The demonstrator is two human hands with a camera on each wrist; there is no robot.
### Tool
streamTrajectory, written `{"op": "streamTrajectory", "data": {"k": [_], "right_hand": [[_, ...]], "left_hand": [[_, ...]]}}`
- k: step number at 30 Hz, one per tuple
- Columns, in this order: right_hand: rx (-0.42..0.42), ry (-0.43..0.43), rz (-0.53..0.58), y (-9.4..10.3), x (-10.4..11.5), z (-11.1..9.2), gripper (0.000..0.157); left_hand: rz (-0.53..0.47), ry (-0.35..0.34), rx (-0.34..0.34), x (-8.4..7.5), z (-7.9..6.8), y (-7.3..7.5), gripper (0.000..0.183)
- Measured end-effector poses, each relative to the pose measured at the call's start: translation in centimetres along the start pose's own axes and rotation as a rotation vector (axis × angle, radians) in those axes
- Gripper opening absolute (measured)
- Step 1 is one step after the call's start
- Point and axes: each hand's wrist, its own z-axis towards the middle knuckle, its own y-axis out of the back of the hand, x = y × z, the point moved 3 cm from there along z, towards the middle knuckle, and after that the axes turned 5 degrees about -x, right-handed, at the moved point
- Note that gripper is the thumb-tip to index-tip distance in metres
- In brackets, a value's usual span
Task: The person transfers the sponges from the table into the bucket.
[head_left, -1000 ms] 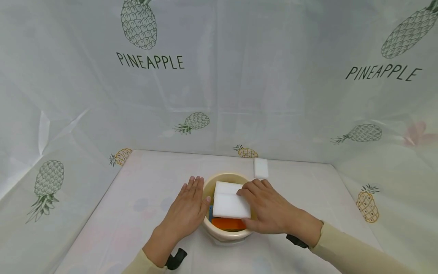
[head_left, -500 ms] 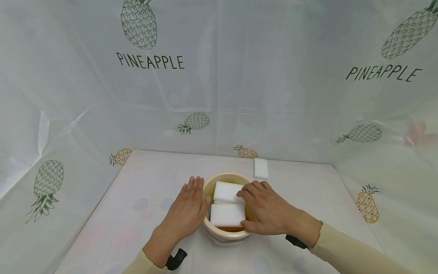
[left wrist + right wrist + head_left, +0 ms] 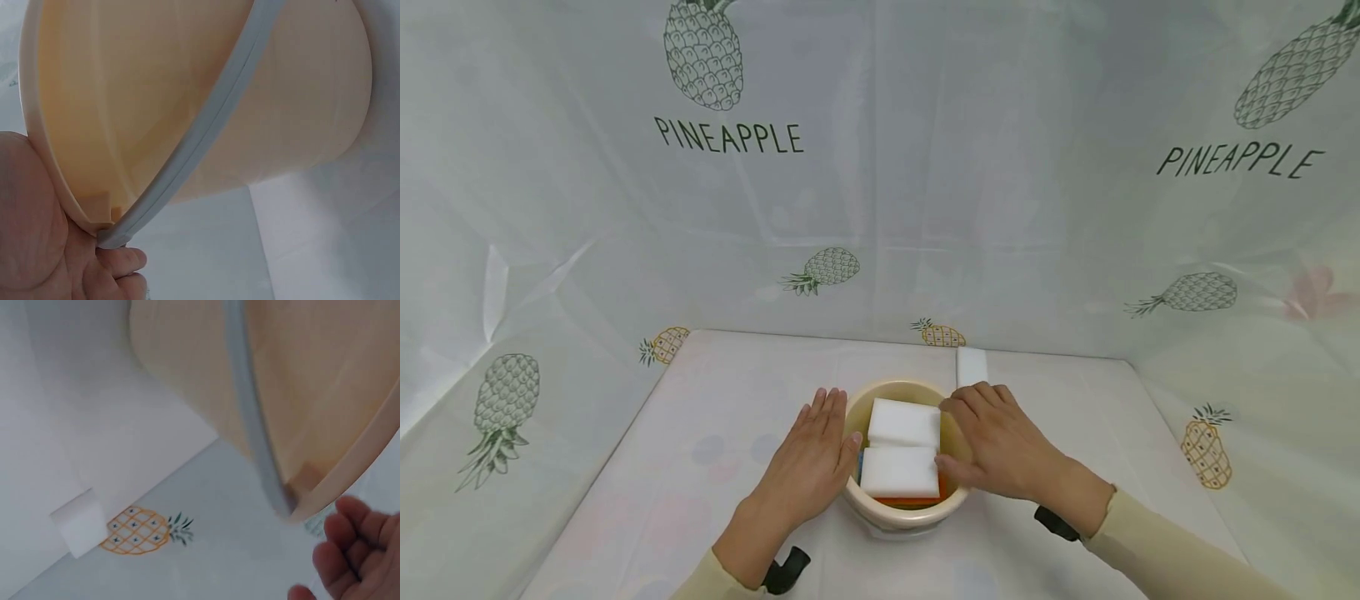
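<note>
A cream bucket [image 3: 898, 518] stands on the table between both hands. Inside it lie two white sponge blocks, the rear one [image 3: 906, 422] and the front one [image 3: 899, 472], with an orange piece [image 3: 917, 502] and a blue edge showing beneath. My left hand [image 3: 808, 467] rests along the bucket's left rim, fingers straight and thumb over the edge; in the left wrist view its palm is against the rim. Over the right rim is my right hand [image 3: 1003, 442], fingers loosely bent and holding nothing, its fingertips beside the white blocks.
Another white sponge block [image 3: 972, 367] lies near the table's back edge, behind the right hand. The bucket's grey handle [image 3: 200, 131] hangs down its side. A pale cloth printed with pineapples [image 3: 831, 265] hangs around the table's back and sides.
The front white block has dropped flatter over the orange piece. My right hand has let go and shifted slightly right and up, baring the rear block's corner. The left hand stays put.
</note>
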Motion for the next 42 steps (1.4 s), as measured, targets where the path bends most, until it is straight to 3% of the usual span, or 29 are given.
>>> {"op": "streamTrajectory", "data": {"k": [4,8,13,24,31,42], "right_hand": [[-0.094,-0.121,-0.041,0.0,-2.1,0.0,0.052],[-0.175,-0.245,-0.086,-0.3,-4.5,0.3,0.059],[-0.207,-0.338,-0.145,-1.4,-6.6,0.6,0.063],[-0.115,-0.498,-0.18,-5.6,-8.9,1.3,0.072],[-0.053,-0.578,-0.203,-8.9,-10.0,1.1,0.066],[0.19,-0.667,-0.232,-12.9,-11.4,0.1,0.067]], "left_hand": [[-0.001,0.001,-0.005,0.1,0.0,0.0,0.068],[0.0,-0.002,-0.008,0.2,0.0,0.0,0.068],[-0.003,-0.001,-0.009,0.2,0.0,0.1,0.068],[-0.014,0.0,-0.018,0.2,0.0,0.1,0.068],[-0.043,0.013,-0.01,0.2,0.0,0.1,0.068],[-0.056,0.017,-0.005,0.0,-0.2,0.1,0.067]]}}
